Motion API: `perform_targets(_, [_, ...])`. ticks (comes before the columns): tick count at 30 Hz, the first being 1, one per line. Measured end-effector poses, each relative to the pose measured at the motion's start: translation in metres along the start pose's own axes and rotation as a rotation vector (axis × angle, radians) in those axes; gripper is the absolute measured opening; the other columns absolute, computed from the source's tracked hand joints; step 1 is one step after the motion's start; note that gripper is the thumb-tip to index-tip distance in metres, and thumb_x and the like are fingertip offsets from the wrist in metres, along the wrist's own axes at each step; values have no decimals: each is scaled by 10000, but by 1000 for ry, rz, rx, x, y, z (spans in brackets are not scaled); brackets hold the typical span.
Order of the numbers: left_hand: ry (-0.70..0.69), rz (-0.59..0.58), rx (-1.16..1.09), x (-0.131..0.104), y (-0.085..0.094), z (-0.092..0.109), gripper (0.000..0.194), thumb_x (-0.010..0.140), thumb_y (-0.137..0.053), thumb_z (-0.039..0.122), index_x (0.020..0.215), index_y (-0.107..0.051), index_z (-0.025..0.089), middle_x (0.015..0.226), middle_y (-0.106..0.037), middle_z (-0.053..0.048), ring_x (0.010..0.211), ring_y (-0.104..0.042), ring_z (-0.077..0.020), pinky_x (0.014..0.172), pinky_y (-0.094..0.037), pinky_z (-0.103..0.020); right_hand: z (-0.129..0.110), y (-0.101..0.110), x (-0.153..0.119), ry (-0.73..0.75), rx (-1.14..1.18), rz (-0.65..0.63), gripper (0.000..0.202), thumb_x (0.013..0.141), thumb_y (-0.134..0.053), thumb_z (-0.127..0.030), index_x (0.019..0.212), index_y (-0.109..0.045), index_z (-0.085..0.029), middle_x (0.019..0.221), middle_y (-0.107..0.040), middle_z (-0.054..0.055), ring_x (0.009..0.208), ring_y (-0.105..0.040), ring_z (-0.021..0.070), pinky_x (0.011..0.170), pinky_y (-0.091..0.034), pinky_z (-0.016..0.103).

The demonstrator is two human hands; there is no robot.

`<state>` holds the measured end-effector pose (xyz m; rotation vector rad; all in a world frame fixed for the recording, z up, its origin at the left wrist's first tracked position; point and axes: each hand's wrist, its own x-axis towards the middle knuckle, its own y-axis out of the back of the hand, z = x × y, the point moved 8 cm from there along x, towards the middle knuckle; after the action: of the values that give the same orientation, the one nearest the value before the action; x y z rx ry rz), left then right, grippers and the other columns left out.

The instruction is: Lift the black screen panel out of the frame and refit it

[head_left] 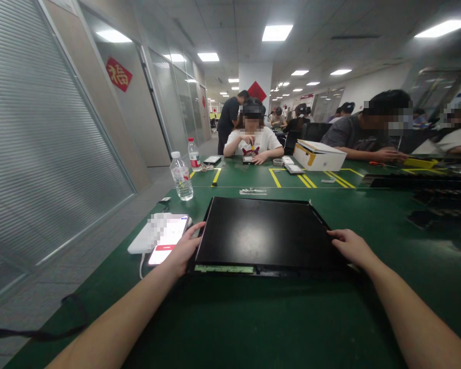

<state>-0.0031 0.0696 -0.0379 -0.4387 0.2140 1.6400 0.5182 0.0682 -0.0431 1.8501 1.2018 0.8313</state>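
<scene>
A black LCD panel (267, 230) lies on the green table, screen side up, in a thin black frame (318, 214) that shows along its right and far edges. A green circuit strip (225, 268) runs along part of its near edge. My left hand (187, 250) grips the panel's left edge, its fingers at the side and partly hidden. At the right edge, my right hand (348, 245) is closed with thumb and fingers on the rim. The panel seems to sit slightly askew in the frame.
Left of the panel are a lit phone (169, 238) and a white device (148, 238) with a cable. A water bottle (182, 177) stands behind them. Dark strips (418, 183) lie at the right. Across the table a person (252, 138) works near a white box (318, 155).
</scene>
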Motion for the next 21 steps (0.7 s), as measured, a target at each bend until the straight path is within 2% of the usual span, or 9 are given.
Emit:
perform_targets(3, [-6, -29, 2, -2, -2, 1, 726, 820, -856, 126, 1492, -601, 231, 884, -836, -56, 651, -799, -243, 575, -630, -306, 0, 1, 0, -6, -7, 4, 298, 767, -640, -209, 969, -857, -236, 1104, -799, 80, 1013, -758, 266, 978, -601, 388])
perform_targets(8, [-56, -43, 16, -4, -5, 7, 393, 923, -761, 172, 1315, -748, 188, 907, -853, -72, 761, -815, -224, 657, -635, -277, -3, 2, -2, -5, 3, -3, 309, 766, -650, -199, 989, -860, -240, 1103, -801, 80, 1005, -752, 271, 969, -603, 396])
perform_targets(13, [-38, -48, 1, -6, -7, 12, 365, 906, -668, 89, 1227, -806, 191, 976, -860, -73, 833, -820, -225, 668, -634, -270, -6, 2, -4, -14, -4, -15, 319, 778, -641, -189, 1004, -864, -221, 1128, -798, 99, 1013, -753, 277, 973, -599, 400])
perform_targets(18, [-101, -71, -16, -8, -9, 19, 270, 951, -630, 159, 1137, -825, 182, 1127, -849, -83, 1078, -800, -248, 881, -651, -317, -6, 1, -4, 9, -18, -5, 328, 789, -631, -193, 1019, -864, -217, 1144, -791, 107, 1038, -748, 284, 993, -588, 408])
perform_targets(21, [-121, -96, 20, -9, -9, 17, 237, 914, -705, 170, 1120, -822, 188, 1140, -848, -92, 1112, -791, -263, 979, -627, -346, -5, 0, -5, 13, -38, 4, 340, 795, -627, -196, 1040, -862, -215, 1152, -784, 106, 1042, -744, 278, 992, -583, 394])
